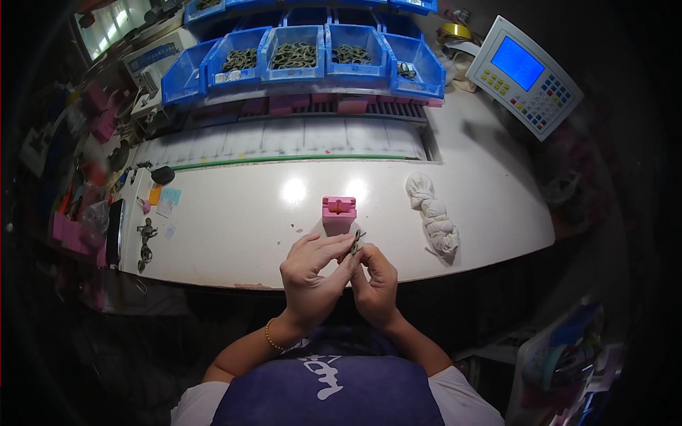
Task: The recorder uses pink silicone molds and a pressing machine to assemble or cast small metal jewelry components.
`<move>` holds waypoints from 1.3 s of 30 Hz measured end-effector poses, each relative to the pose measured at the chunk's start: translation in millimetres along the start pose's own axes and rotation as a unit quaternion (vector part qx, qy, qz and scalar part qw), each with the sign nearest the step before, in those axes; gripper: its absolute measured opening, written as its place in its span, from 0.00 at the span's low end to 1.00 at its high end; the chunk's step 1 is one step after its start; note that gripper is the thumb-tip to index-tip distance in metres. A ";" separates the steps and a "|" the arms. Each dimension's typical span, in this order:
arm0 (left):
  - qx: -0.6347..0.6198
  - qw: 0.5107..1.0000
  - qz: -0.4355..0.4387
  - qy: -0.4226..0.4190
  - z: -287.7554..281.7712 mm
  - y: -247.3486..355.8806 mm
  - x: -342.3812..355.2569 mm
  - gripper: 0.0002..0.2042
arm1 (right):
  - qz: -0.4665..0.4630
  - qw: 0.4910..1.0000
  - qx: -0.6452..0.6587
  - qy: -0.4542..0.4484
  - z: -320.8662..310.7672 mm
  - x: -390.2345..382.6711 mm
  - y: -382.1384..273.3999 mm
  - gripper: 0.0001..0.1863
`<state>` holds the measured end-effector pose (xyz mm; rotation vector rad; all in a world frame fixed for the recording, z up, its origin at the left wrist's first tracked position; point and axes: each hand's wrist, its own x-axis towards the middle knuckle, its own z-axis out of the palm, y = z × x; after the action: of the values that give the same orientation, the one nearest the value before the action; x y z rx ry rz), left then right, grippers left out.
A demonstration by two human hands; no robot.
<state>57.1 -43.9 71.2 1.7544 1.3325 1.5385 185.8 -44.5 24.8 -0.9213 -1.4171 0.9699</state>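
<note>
Left hand (pixel 310 273) and right hand (pixel 374 280) fingers pinch a small dark-green wire coil (pixel 356 242) together, just before pink block (pixel 339 211) on white tabletop (pixel 241 220).

On the bench (pixel 234 234) a block (pixel 339 214) sits just behind the hands, a knotted rag (pixel 433 213) to its right. Bins (pixel 298 57) line the far edge, a keypad unit (pixel 524 77) at their right, and a small part (pixel 146 241) lies far left.
</note>
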 end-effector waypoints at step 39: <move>-0.341 0.898 -0.272 -0.057 1.4 -20.3 -7.5 0.13 | 0.078 0.988 -0.052 -0.122 -15.5 -33.1 2.8 0.12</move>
<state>51.7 -41.2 50.3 0.9165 0.9369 1.3188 203.3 -73.6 10.9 -1.0295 -1.6315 1.1657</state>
